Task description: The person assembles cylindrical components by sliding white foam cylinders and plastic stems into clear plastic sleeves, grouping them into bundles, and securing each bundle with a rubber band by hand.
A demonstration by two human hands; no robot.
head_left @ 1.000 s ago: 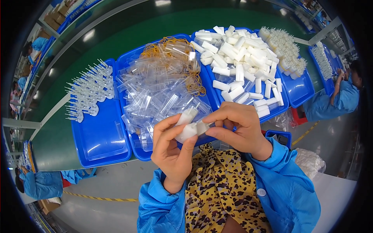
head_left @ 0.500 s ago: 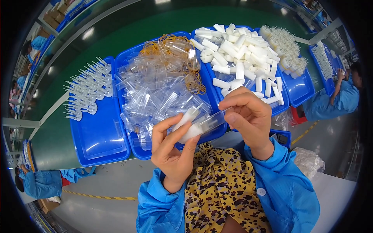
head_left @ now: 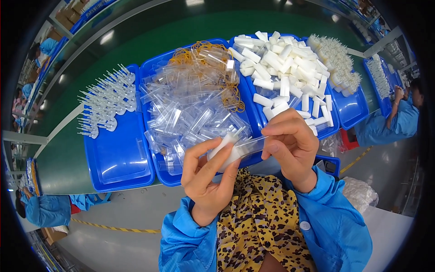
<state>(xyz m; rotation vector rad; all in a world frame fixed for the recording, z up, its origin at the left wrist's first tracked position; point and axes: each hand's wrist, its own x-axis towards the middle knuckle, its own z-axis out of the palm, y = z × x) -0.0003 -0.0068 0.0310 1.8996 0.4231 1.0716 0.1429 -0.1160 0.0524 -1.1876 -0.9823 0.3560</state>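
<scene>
My left hand (head_left: pixel 208 183) is closed, fingers and thumb gripping two white pieces (head_left: pixel 229 159) side by side; the kind is hard to make out. A clear plastic sleeve (head_left: pixel 253 146) runs from the nearer white piece toward the right. At its far end, my right hand (head_left: pixel 292 149) pinches the sleeve between thumb and fingertips. Both hands are above the front edge of a blue tray (head_left: pixel 250 119) heaped with clear plastic sleeves (head_left: pixel 181 118). Tan rubber bands (head_left: pixel 199 47) lie among them at the back.
To the right, another blue tray (head_left: pixel 333 131) holds white blocks (head_left: pixel 290 63). Beyond it are white pieces with thin stems (head_left: pixel 335 59). Similar stemmed pieces (head_left: pixel 106 102) stand in the left tray (head_left: pixel 118 167). Co-workers in blue (head_left: pixel 392 120) sit right and left of the green table (head_left: pixel 59 167).
The whole view has shifted slightly. Both hands keep their grips; my left hand and the white pieces sit a little farther right, and less of the sleeve's inside shows.
</scene>
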